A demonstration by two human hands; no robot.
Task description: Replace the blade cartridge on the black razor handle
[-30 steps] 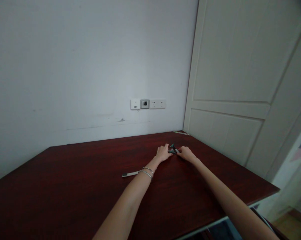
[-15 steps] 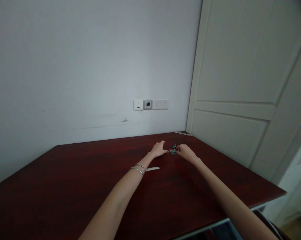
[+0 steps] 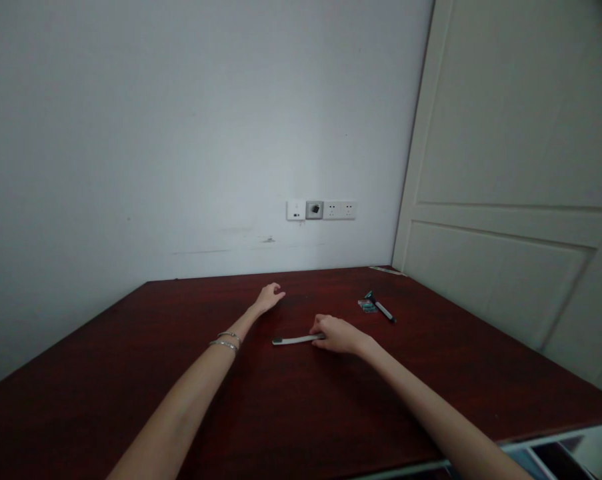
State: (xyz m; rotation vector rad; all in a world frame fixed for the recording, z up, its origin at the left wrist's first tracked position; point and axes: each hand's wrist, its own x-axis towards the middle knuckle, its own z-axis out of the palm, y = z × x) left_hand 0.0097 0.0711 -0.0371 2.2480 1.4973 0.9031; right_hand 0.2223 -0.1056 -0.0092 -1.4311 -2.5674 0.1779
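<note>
On the dark red tabletop (image 3: 261,407), my right hand (image 3: 335,333) has its fingers closed around one end of a slim white toothbrush (image 3: 295,340). Its dark-bristled head points left and the brush lies low, at or just over the wood. My left hand (image 3: 268,298), with two bracelets on the wrist, is farther back and to the left. Its thumb and fingers are apart with nothing between them. Off to the right lies a razor (image 3: 385,311) with a pale, dark-ended handle. Its head is beside a small clear pack with teal pieces (image 3: 367,306).
A white wall (image 3: 205,133) with sockets (image 3: 339,210) rises behind the table. Along the right stands a pale panelled door (image 3: 501,267). A thin strip (image 3: 387,271) lies at the back right corner. Below the front edge, an open space holds dark items.
My right hand has left the razor and clear pack, moved left and nearer, and closed on the toothbrush. My left hand has drawn away to the left. The view has turned slightly left.
</note>
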